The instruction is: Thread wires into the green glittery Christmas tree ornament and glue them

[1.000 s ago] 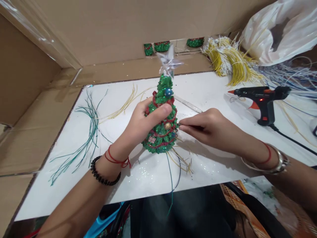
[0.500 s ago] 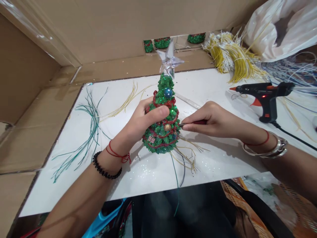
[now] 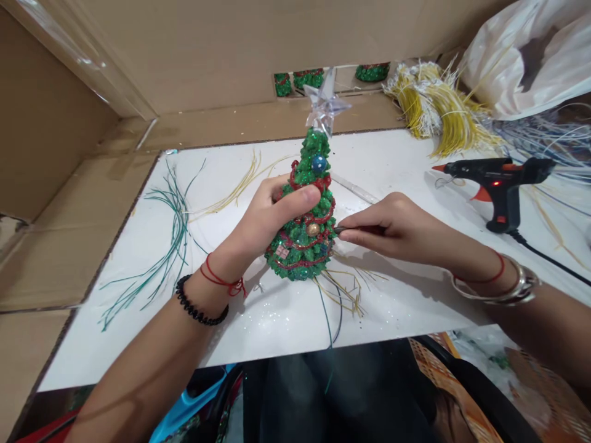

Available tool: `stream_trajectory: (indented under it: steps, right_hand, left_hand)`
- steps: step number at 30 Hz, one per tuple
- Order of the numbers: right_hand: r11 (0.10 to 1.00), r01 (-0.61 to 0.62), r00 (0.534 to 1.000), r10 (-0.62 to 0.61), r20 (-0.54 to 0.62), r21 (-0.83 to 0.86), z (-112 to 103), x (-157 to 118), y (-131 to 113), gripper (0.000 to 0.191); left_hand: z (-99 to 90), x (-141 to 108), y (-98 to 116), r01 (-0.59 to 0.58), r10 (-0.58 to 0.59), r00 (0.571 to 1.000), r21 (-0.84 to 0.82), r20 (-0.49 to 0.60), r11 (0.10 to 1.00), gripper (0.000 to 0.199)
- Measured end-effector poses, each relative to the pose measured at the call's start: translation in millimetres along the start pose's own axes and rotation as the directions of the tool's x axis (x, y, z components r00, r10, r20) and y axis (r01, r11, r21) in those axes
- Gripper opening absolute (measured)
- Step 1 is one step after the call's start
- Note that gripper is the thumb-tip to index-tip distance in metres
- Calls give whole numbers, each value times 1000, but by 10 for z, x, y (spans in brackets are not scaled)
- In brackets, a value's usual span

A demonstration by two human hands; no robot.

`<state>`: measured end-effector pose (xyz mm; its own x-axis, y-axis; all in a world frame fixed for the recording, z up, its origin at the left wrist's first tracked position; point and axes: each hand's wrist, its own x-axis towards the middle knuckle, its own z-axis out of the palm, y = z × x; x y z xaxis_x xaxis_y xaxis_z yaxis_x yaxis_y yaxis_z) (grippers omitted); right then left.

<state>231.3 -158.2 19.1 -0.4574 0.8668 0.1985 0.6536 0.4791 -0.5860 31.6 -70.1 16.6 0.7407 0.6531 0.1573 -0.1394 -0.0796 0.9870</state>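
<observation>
My left hand [image 3: 281,212] is wrapped round a small glittery green Christmas tree [image 3: 302,249] with red garlands and tiny ornaments. On its top stands a clear plastic star [image 3: 325,107]. Between the thumb and fingers of my right hand [image 3: 390,227] is a thin, dark, slender tool [image 3: 372,229]; its tip meets the tree's right side, and its exact kind is hidden. Below the tree's base, yellow wires [image 3: 344,289] spread over the white board [image 3: 258,338], and a green wire [image 3: 325,311] hangs past the board's front edge.
A black hot glue gun [image 3: 501,184] with a lit red light stands at the right. Yellow wire bundles [image 3: 443,117] and a white plastic bag [image 3: 508,55] are behind it. Green wires [image 3: 178,227] lie on the left. Cardboard walls [image 3: 207,49] enclose the back and left.
The tree leans slightly more to the right, its star shifted right in view. The whole scene has also shifted a little with the camera. Both hands keep their hold.
</observation>
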Motion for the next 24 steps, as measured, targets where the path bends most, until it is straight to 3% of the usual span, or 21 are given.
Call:
stream_trajectory:
  steps: [5,10,15,19,24]
  right_hand:
    - [972,-119,993,120,-8,-201,9,17,-33,34]
    - [936,-172,973,211,98,-306,6,9,-49,43]
    - [863,-231,950,299,86,-450,41,-8,-188,41]
    - [790,-320,919,393,32,-523,70,8,-331,40]
    - [764,-345,897,440,48,-545,63,49,-400,39]
  left_hand:
    - [113,-17,36,-51,61,985,63,-164,997,36]
    - [89,-30,61,-22,28,997,84,-75,996,39]
    - [69,-23,84,-26,27,1000,103,-4,994,36]
    - [111,-35,83,2,0,1000,51,-27,999,28]
    - [129,-59,71,19,-13,996,63,-83,998,29]
